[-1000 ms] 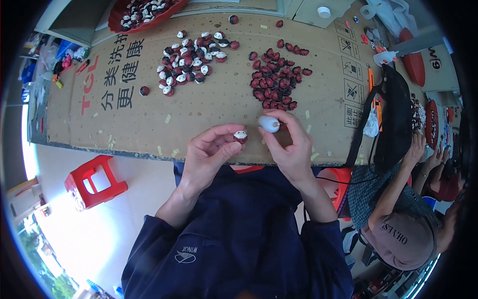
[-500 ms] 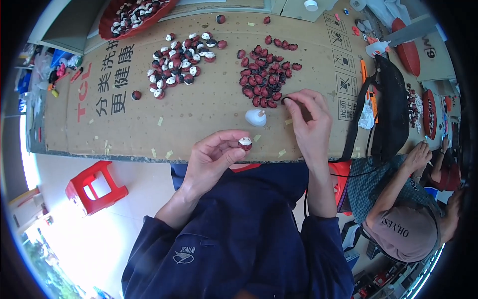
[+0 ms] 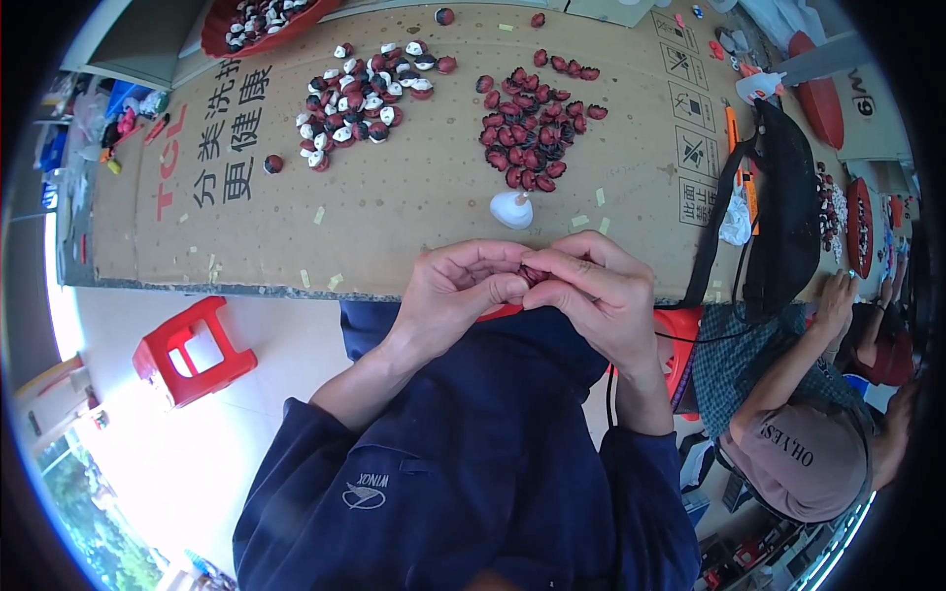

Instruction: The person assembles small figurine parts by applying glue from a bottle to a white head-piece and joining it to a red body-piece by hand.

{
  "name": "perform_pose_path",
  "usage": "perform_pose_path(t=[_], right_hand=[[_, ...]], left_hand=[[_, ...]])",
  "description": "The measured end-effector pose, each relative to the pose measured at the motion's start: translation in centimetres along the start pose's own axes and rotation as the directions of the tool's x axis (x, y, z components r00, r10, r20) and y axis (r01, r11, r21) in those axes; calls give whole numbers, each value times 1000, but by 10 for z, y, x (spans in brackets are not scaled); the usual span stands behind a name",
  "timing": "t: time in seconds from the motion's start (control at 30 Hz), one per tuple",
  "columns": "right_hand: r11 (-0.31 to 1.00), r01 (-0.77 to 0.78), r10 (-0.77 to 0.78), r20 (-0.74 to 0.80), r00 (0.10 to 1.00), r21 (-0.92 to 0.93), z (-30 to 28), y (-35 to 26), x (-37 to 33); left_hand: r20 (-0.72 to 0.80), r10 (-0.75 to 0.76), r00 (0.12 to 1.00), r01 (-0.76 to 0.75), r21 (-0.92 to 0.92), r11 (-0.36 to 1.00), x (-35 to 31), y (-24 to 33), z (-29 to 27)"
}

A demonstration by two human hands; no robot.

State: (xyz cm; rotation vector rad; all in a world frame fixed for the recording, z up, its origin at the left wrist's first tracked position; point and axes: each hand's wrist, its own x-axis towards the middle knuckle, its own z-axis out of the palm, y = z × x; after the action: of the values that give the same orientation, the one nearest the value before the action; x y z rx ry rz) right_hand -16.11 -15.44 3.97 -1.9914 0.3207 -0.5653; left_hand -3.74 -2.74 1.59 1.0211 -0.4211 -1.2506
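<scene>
My left hand (image 3: 451, 295) and my right hand (image 3: 603, 288) meet just above the table's near edge. Pinched between their fingertips is a small dark red round piece (image 3: 533, 275), mostly covered by the fingers. Just beyond them stands a white squeeze bottle (image 3: 510, 211) with a narrow tip. Past the bottle lies a loose pile of dark red pieces with black scalloped edges (image 3: 530, 128). To its left, small red, white and black balls (image 3: 357, 98) are spread in a group.
Cardboard (image 3: 394, 212) covers the table. A red basin (image 3: 296, 39) of balls sits at the far left. On the right lie a black bag (image 3: 778, 217) and an orange cutter (image 3: 732, 128). A red stool (image 3: 197, 350) stands on the floor; a co-worker (image 3: 803, 443) sits to the right.
My right hand has come from the edge of the dark red pile, carrying a small dark piece, to my left hand. Both hands now close around the red and white piece the left hand held.
</scene>
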Motion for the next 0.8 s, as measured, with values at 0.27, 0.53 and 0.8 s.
perform_pose_path(t=[0.27,0.53,0.8], right_hand=[[924,255,-277,-38,960,-284,10,2,-4],[971,220,-234,-175,956,-97,13,5,-5],[985,172,-157,-311,937,20,27,5,-11]], left_hand=[[-19,-22,1000,21,-47,999,0,-2,1],[25,74,997,-67,-210,975,3,-10,1],[-2,289,957,-277,-289,916,6,-29,9]])
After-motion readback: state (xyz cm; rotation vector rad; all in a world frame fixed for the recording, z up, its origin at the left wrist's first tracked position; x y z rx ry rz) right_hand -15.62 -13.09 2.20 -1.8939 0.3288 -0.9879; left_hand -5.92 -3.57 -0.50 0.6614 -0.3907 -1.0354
